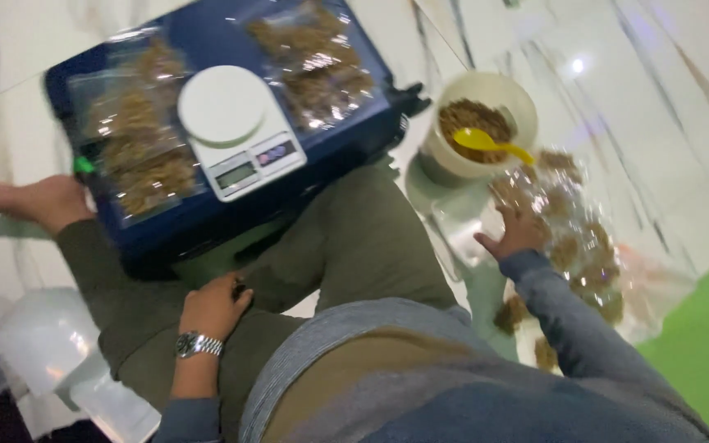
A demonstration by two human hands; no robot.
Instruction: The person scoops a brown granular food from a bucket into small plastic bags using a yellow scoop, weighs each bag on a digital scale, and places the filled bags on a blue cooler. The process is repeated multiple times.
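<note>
Seated cross-legged on pale marble floor (pixel 658 98), blue case (pixel 207 205) across the lap as a desk

Right hand (pixel 514 234) reaching out, fingers (pixel 504 201) spread, touching pile of clear filled bags (pixel 584 246) on floor; nothing gripped

Just beyond those fingers: cream bucket (pixel 453 160) of brown crumbs, yellow scoop (pixel 486 141) resting in it, handy for filling

Left hand (pixel 213 308) resting on thigh, fingers curled loosely, empty, wristwatch (pixel 197 344) on

Ahead of left fingers: white kitchen scale (pixel 235 127) centred on case, sealed bags (pixel 137 131) flanking it
</note>
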